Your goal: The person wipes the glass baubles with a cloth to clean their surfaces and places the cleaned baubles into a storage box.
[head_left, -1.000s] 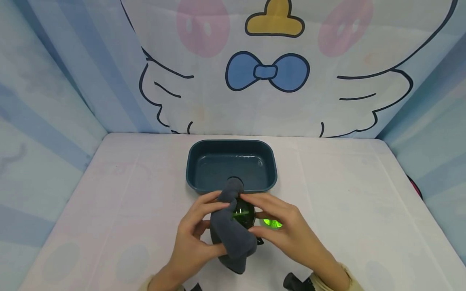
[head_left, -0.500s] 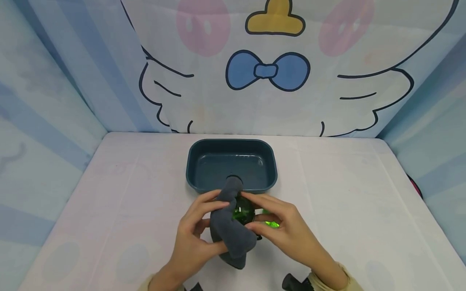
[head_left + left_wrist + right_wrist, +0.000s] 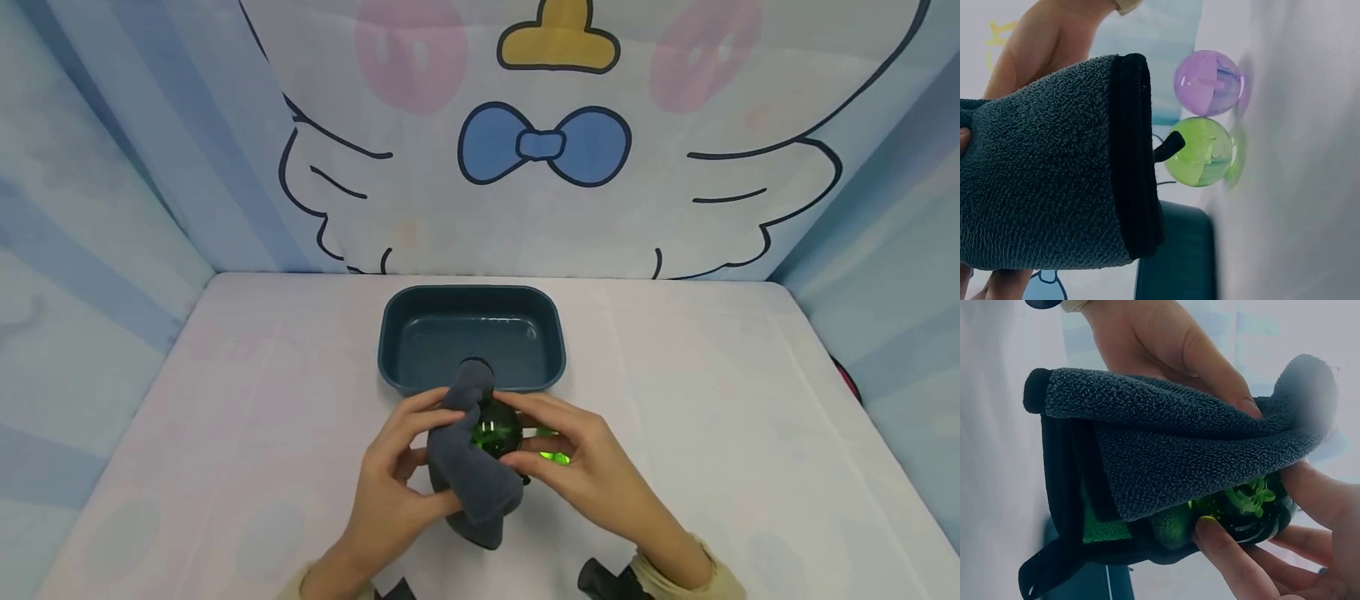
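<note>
Above the table in the head view, a dark grey towel [image 3: 468,471] is draped round a clear green ball [image 3: 497,429]. My left hand [image 3: 393,492] grips the towel from the left, thumb in front and fingers behind. From the right, my right hand [image 3: 588,458] holds the ball between thumb and fingers. The right wrist view shows the towel [image 3: 1191,450] folded over the ball [image 3: 1254,500], which has leaf-like shapes inside. A black trim and a small loop run along the towel's edge. The ball's far side is hidden under the cloth.
A dark teal tray [image 3: 390,333] stands just beyond the hands. In the left wrist view, a purple ball [image 3: 1209,83] and a lighter green ball [image 3: 1197,153] rest side by side on the white table [image 3: 1304,175]. Printed curtains surround the table.
The green ball has turned a little in the right hand, and more of it shows beside the towel. Both hands stay in nearly the same place.
</note>
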Available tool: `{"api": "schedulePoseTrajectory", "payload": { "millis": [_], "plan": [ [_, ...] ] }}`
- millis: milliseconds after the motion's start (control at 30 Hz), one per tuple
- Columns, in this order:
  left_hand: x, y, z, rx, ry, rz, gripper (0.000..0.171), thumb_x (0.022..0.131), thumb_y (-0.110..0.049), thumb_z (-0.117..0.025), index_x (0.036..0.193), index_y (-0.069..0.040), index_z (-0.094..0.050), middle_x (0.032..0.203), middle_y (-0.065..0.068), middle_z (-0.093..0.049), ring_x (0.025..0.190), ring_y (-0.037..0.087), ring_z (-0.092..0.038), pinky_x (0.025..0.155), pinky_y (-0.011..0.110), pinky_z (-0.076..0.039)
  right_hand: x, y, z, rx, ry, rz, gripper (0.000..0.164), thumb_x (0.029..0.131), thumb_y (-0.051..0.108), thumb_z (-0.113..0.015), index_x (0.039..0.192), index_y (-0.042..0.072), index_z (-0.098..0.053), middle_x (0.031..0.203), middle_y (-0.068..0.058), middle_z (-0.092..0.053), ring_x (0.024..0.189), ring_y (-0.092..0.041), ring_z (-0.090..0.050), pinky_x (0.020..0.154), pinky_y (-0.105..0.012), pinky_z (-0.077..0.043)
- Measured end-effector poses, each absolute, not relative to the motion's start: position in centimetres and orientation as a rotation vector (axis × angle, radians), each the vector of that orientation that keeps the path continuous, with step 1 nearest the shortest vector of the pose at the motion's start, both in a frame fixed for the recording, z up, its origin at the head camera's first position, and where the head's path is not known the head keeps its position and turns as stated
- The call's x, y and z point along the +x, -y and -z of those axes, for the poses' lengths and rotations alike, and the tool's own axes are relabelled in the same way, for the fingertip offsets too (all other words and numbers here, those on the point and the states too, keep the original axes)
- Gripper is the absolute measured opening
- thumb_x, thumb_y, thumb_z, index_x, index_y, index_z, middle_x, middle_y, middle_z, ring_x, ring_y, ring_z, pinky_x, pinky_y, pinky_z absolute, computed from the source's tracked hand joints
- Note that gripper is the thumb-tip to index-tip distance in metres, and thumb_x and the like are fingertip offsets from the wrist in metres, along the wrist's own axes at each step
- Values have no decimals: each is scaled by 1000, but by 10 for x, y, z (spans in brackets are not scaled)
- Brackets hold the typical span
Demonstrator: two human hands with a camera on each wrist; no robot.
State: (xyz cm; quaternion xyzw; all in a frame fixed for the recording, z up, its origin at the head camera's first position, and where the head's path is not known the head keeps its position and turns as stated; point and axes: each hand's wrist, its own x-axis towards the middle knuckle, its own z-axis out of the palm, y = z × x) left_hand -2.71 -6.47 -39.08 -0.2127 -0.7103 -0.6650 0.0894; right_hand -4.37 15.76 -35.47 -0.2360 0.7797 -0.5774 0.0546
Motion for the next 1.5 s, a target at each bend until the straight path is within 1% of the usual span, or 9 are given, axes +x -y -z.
{"api": "schedulePoseTrajectory", "payload": {
  "millis": [400, 633, 833, 933, 1033, 1133, 1267, 1367, 1500],
  "plan": [
    [-29, 69, 391, -598, 2099, 1972, 62, 71, 8, -85, 126, -8, -62, 142, 9, -49, 127, 18, -54, 80, 32, -60, -47, -159, 352, -703, -2409, 1770, 54, 88, 10, -74, 138, 8, -57, 133, -9, -60, 113, -20, -64, 83, -29, -60],
    [-28, 77, 394, -600, 2085, 1956, 67, 69, 10, -85, 129, -6, -60, 144, 11, -48, 129, 18, -53, 80, 29, -60, -52, -158, 349, -701, -2431, 1767, 54, 87, 11, -75, 138, 7, -57, 133, -8, -60, 115, -20, -64, 84, -30, -59],
    [-25, 86, 395, -567, 2104, 1954, 70, 69, 12, -84, 131, -6, -59, 144, 10, -48, 129, 17, -53, 78, 28, -60, -59, -156, 348, -688, -2470, 1764, 55, 85, 10, -77, 137, 7, -58, 128, -7, -63, 110, -21, -66, 84, -30, -59],
    [-24, 89, 394, -544, 2129, 1950, 70, 68, 12, -84, 131, -8, -59, 144, 8, -48, 128, 16, -54, 78, 29, -60, -63, -154, 347, -673, -2489, 1752, 56, 85, 13, -78, 137, 9, -58, 126, -5, -63, 107, -19, -67, 83, -28, -59],
    [-23, 92, 395, -527, 2144, 1948, 71, 68, 12, -85, 131, -8, -59, 144, 7, -48, 127, 16, -54, 78, 30, -60, -67, -151, 348, -665, -2491, 1750, 57, 86, 15, -78, 138, 10, -57, 128, -4, -63, 109, -18, -67, 84, -26, -59],
    [-22, 95, 396, -526, 2135, 1948, 72, 67, 14, -84, 131, -7, -59, 143, 9, -49, 127, 15, -54, 78, 29, -60, -72, -148, 348, -651, -2487, 1757, 57, 86, 17, -78, 138, 11, -57, 129, -4, -62, 112, -19, -66, 85, -25, -58],
    [-20, 98, 400, -530, 2119, 1951, 72, 66, 16, -83, 131, -3, -58, 142, 13, -48, 128, 14, -54, 79, 27, -60, -80, -143, 349, -627, -2502, 1742, 57, 86, 16, -77, 138, 9, -57, 128, -5, -62, 115, -21, -65, 85, -25, -58],
    [-18, 100, 401, -499, 2160, 1961, 72, 66, 15, -84, 131, -3, -57, 143, 12, -47, 129, 13, -52, 80, 27, -60, -89, -139, 350, -610, -2533, 1706, 57, 86, 15, -77, 139, 8, -56, 128, -7, -62, 114, -22, -66, 84, -25, -58],
    [-17, 101, 401, -451, 2211, 1950, 73, 67, 13, -84, 132, -5, -57, 143, 9, -47, 130, 11, -52, 80, 28, -60, -101, -134, 352, -574, -2574, 1631, 57, 87, 18, -77, 139, 6, -56, 132, -10, -61, 112, -25, -67, 83, -24, -58]
  ]
}}
